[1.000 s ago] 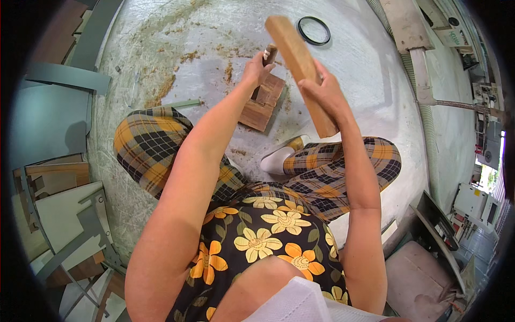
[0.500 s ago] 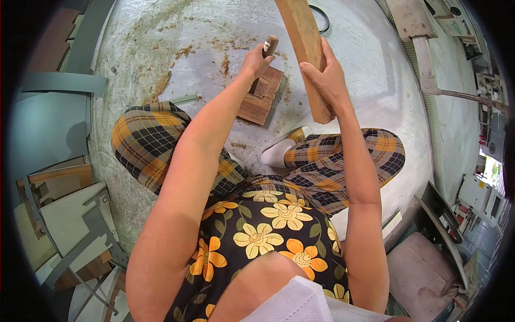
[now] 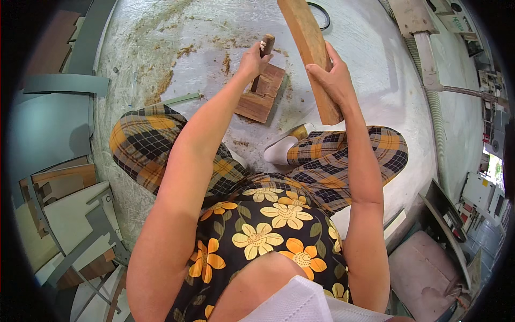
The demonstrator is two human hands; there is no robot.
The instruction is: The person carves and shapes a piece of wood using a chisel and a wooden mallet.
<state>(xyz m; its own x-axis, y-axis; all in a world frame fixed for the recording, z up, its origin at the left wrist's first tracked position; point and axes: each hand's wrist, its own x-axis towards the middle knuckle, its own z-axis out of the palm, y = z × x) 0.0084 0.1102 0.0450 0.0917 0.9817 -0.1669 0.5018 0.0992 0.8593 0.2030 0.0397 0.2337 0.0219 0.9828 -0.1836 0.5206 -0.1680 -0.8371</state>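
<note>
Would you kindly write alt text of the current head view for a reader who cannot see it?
A person's left hand grips a brown-handled tool over a notched wooden block on the floor, while their right hand holds a long wooden beam. Brown debris is scattered nearby, and a black ring lies partly behind the beam.

wooden bar [image 3: 311, 59] aslant; likely chisel [image 3: 267, 44] over notched block [image 3: 256, 107]

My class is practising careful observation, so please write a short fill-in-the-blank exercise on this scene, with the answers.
1. The hand holding the long wooden beam is the ____ one.
2. The left hand grips a tool by its ____.
3. The wooden block lies on the ____.
4. The person's dark top is printed with ____.

Missing words: right; handle; floor; flowers.
</note>
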